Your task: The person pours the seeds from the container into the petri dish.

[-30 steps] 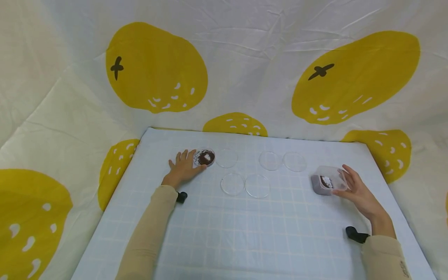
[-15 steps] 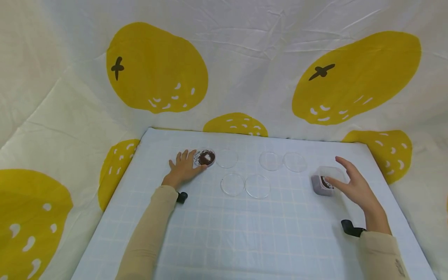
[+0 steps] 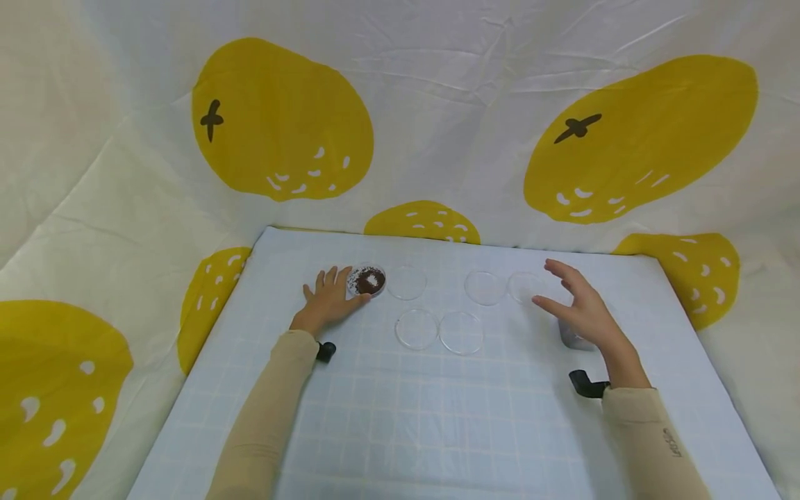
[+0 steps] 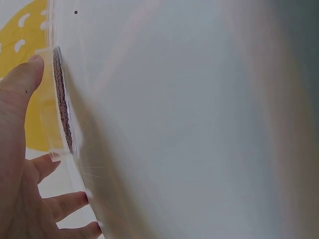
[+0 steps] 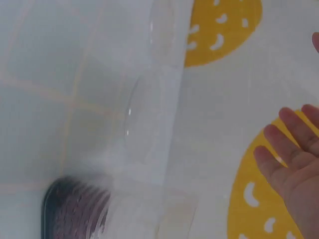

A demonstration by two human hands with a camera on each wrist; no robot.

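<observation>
My left hand (image 3: pixel 328 300) holds a round clear petri dish (image 3: pixel 367 280) of dark brown granules at the table's back left. In the left wrist view, its thumb and forefinger grip the rim of the dish (image 4: pixel 62 99) from opposite sides. My right hand (image 3: pixel 584 309) hovers with fingers spread and nothing between them. It is nearest to a clear lid or dish half (image 3: pixel 525 287) at the back right. Behind that hand a small plastic box (image 3: pixel 573 337) is mostly hidden in the head view. Dark granules show through the box (image 5: pixel 77 211) in the right wrist view.
Beside the filled dish lies a clear round piece (image 3: pixel 407 283). More clear round pieces lie mid-table, such as a front left one (image 3: pixel 417 347), a front right one (image 3: pixel 461 351) and a back one (image 3: pixel 482 303). A lemon-print curtain (image 3: pixel 437 104) hangs behind the table.
My right hand has let go of the box at the right and moved left and away over the table. The left hand and its petri dish have stayed in place.
</observation>
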